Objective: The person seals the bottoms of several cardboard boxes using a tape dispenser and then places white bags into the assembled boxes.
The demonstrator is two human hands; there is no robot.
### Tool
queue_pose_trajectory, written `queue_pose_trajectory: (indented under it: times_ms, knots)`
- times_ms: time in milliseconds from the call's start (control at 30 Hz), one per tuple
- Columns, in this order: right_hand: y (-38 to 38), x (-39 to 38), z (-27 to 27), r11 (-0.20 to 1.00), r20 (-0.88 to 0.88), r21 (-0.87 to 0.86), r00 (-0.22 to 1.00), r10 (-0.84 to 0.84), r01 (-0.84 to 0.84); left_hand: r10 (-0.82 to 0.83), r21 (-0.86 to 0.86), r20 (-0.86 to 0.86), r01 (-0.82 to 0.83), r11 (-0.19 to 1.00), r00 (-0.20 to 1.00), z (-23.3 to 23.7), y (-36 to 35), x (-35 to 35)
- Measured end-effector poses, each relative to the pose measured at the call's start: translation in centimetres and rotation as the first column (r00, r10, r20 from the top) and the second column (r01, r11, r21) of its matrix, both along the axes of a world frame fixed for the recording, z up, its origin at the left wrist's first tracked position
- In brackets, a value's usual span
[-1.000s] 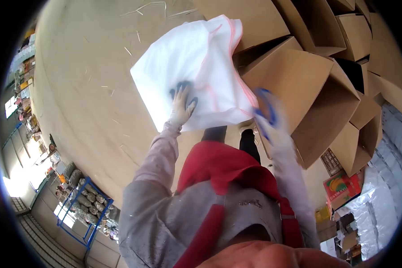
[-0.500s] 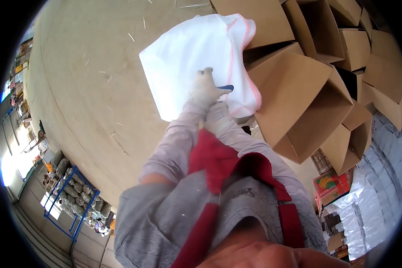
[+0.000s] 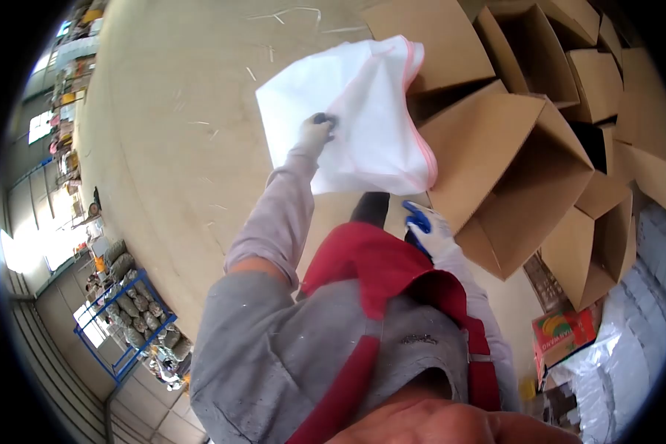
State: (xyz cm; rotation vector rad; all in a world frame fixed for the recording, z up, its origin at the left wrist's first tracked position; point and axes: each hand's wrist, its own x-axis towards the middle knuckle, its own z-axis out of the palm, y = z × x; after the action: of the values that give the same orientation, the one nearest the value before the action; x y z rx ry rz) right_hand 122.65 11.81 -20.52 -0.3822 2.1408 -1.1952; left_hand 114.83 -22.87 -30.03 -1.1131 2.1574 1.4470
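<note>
A white fabric sheet or bag (image 3: pixel 362 111) with pink-stitched edges is spread in front of me, beside the cardboard boxes. My left hand (image 3: pixel 317 132), in a pale glove with dark fingertips, is on the fabric left of its middle, fingers curled into a fold. Below the lower right corner of the fabric, my right hand (image 3: pixel 431 228) is away from it. Its glove is pale with blue on the finger side; the fingers are bent and apart, and nothing shows in them.
Open cardboard boxes (image 3: pixel 488 155) crowd the right side. A red printed carton (image 3: pixel 566 333) and silvery wrapped stacks (image 3: pixel 621 377) stand lower right. On the far left is a blue rack (image 3: pixel 118 370) with filled sacks. Thin strips litter the floor (image 3: pixel 163 148).
My hands have moved apart: the left slightly left and up on the fabric, its fingers curling; the right off the fabric, down and right. The fabric's surface is more creased.
</note>
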Motion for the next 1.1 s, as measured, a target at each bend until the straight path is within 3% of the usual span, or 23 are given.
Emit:
queue_pose_trajectory:
  times_ms: [33,67,100,133,167,200,233,300,333,367,400,433,500,600,767,867,900,933,967,1000,1033,1067,1100]
  knots:
    - [1.4,0.3,-0.8,0.989,0.16,-0.048,0.979,-0.13,0.139,0.23,0.328,-0.129,-0.177,0.928,0.965,1.3,-0.3,0.2]
    - [2.3,-0.3,-0.4,0.929,0.429,-0.162,0.871,-0.238,0.334,0.471,0.632,-0.195,-0.257,0.731,0.86,3.1,-1.2,0.5]
    - [3.2,-0.8,0.0,0.807,0.663,-0.192,0.681,-0.313,0.558,0.409,0.742,-0.4,0.027,0.67,0.82,5.0,-0.7,0.3]
    - [3.9,-1.6,-1.9,0.792,0.592,-0.262,0.74,-0.319,0.552,0.382,0.728,-0.481,0.117,0.675,0.789,7.6,0.0,0.3]
    - [4.9,-3.0,-4.5,0.881,0.331,-0.249,0.89,-0.312,0.402,0.406,0.781,-0.478,0.165,0.602,0.779,9.6,1.4,0.5]
    - [4.1,-5.1,-2.2,0.946,-0.032,-0.232,0.97,-0.239,0.225,0.406,0.826,-0.454,0.203,0.526,0.793,12.4,3.2,0.8]
    - [3.8,-6.6,-1.8,0.987,-0.324,-0.149,0.94,-0.104,0.058,0.496,0.859,-0.274,-0.022,0.512,0.824,12.8,5.7,1.5]
    - [0.8,-7.6,0.7,0.999,-0.65,-0.026,0.76,0.009,-0.034,0.183,0.821,-0.32,0.175,0.543,0.93,17.1,12.3,2.4]
    - [-0.3,-7.4,2.7,0.945,-0.57,-0.326,0.802,-0.18,-0.02,0.097,0.822,-0.353,0.259,0.507,0.931,18.2,15.7,2.6]
    - [-0.3,-7.5,8.9,0.938,-0.6,-0.345,0.776,-0.195,-0.031,-0.07,0.822,-0.242,0.243,0.515,0.968,22.2,18.5,2.7]
    - [-0.3,-7.7,15.1,0.931,-0.629,-0.362,0.749,-0.211,-0.042,-0.028,0.78,-0.538,0.51,0.363,0.843,20.5,21.7,1.7]
    - [0.7,-7.5,18.2,0.925,-0.663,-0.378,0.711,-0.234,-0.048,-0.026,0.768,-0.583,0.561,0.31,0.812,20.8,24.6,1.4]
    - [4.3,-7.0,19.7,0.92,-0.705,-0.391,0.651,-0.281,-0.026,-0.059,0.875,-0.478,0.481,0.047,0.876,24.6,28.6,1.2]
    - [10.3,-7.2,19.8,0.883,-0.685,-0.451,0.585,-0.434,0.127,0.146,0.792,-0.607,0.61,0.028,0.781,25.1,32.1,0.9]
    - [18.3,-9.2,15.7,0.656,-0.354,-0.573,0.574,-0.738,0.491,0.234,0.888,-0.394,0.433,-0.152,0.889,25.9,33.9,0.0]
    - [17.7,-9.8,7.8,0.614,-0.046,-0.467,0.676,-0.735,0.637,0.115,0.891,-0.432,0.443,-0.103,0.895,24.3,32.1,1.0]
    - [16.7,-9.5,4.8,0.626,0.051,-0.406,0.701,-0.712,0.666,-0.027,0.919,-0.391,0.389,-0.056,0.92,19.5,31.4,0.8]
    - [15.9,-9.0,2.1,0.646,0.121,-0.344,0.714,-0.69,0.682,0.084,0.936,-0.335,0.321,0.146,0.938,19.7,31.6,1.5]
    - [14.3,-8.4,-1.0,0.676,0.194,-0.268,0.726,-0.66,0.687,-0.024,0.911,-0.23,0.224,0.347,0.973,15.1,31.1,1.8]
    - [12.7,-7.7,-3.6,0.706,0.249,-0.201,0.733,-0.633,0.679,-0.052,0.896,-0.118,0.129,0.425,0.992,10.7,30.6,2.7]
    - [11.7,-7.0,-5.4,0.725,0.277,-0.145,0.731,-0.623,0.673,0.043,0.953,0.02,-0.032,0.3,0.999,12.1,29.9,3.6]
    - [11.0,-6.4,-6.5,0.734,0.301,-0.099,0.723,-0.621,0.672,-0.072,0.797,-0.291,0.283,0.534,0.954,9.8,29.5,4.1]
    - [11.0,-5.9,-7.1,0.732,0.313,-0.059,0.709,-0.632,0.679,-0.046,0.812,-0.311,0.291,0.506,0.949,8.7,29.6,4.2]
